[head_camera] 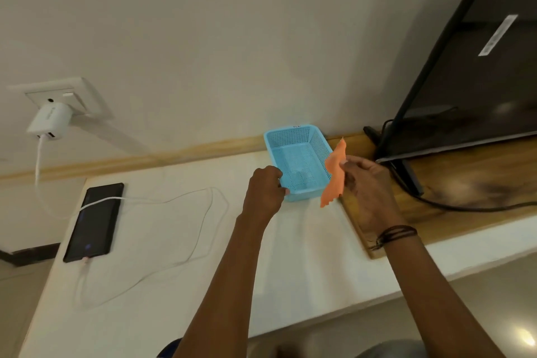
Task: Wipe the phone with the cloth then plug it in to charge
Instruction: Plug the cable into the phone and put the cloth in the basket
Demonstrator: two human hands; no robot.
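While the orange cloth (334,174) is held up near the middle right of the frame, the phone (94,221) is seen lying flat at the lower left, well apart from both hands, on the white counter (290,270). A white cable (180,197) is already joined to the near end of the phone, and it is looped across the counter and laid over the phone's far end on its way up to the white charger (49,122) in the wall socket (66,93) at the upper left. So the charging part looks done, and the step in hand seems to be about the cloth and the blue basket (296,160); whether the cloth is being taken out or put back cannot be told. The right hand (369,183) is partly closed, and the cloth is pinched between the thumb and the fingers so that it hangs down just beside the basket's right wall. The left hand (266,192) is curled shut on the near left corner of the basket, which is held still on the counter. If wiping is still to be done, the cloth must be carried far to the left, to the phone. If not, the cloth only needs to be dropped into the basket.
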